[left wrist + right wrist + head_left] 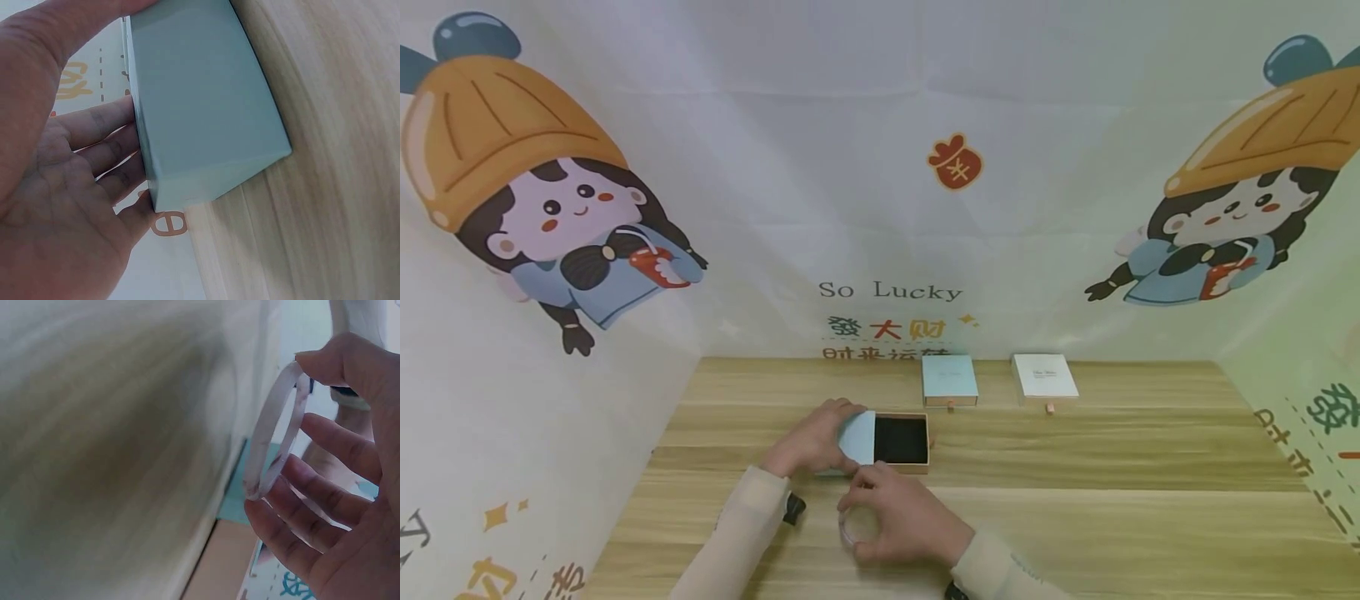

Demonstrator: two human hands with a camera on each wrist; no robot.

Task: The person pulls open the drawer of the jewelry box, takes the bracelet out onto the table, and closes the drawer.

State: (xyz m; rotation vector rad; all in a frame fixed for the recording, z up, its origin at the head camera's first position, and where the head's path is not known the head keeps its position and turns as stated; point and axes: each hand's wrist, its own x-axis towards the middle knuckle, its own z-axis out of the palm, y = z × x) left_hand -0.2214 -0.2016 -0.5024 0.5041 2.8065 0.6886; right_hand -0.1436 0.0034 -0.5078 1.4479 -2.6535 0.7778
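A light blue sliding gift box lies on the table, its sleeve (859, 437) at the left. The drawer (928, 468) is pulled out to the right and shows a black lining. My left hand (820, 435) grips the sleeve, thumb on one long side and fingers on the other; the left wrist view shows the sleeve (206, 100) between them. Just in front of the box, my right hand (910, 512) holds a pale, translucent bangle (270, 425) with faint reddish marks. Thumb and fingertips pinch its rim, and the ring stands tilted above the table.
Behind the open box are a closed light blue box (950, 377) and, to its right, a closed white box (1045, 375), each with a small pull tab. The wooden table (1112, 517) meets a printed cloth backdrop (790, 208) at the back and both sides.
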